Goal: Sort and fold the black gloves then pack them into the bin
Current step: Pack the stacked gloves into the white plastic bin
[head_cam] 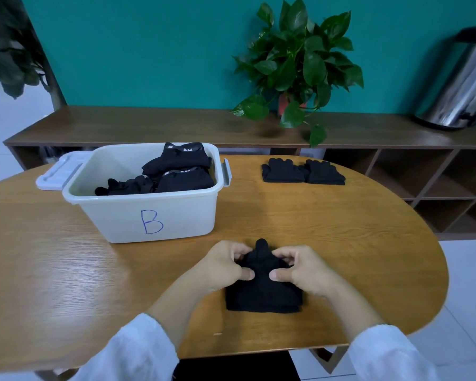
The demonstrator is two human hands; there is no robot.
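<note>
A black glove [263, 294] lies on the wooden table [327, 243] near its front edge, its finger end bunched up between my hands. My left hand [226, 264] pinches the bunched cloth from the left, and my right hand [300, 266] pinches it from the right, the thumbs almost meeting. A white bin [149, 213] marked "B" stands at the left and holds several folded black gloves [173, 171]. Two flat stacks of black gloves [302, 171] lie side by side at the table's far right.
The bin's lid [58, 171] lies behind the bin's left end. A low wooden shelf unit [149, 127] runs along the teal wall, bearing a potted plant [297, 67] and a steel urn [462, 86].
</note>
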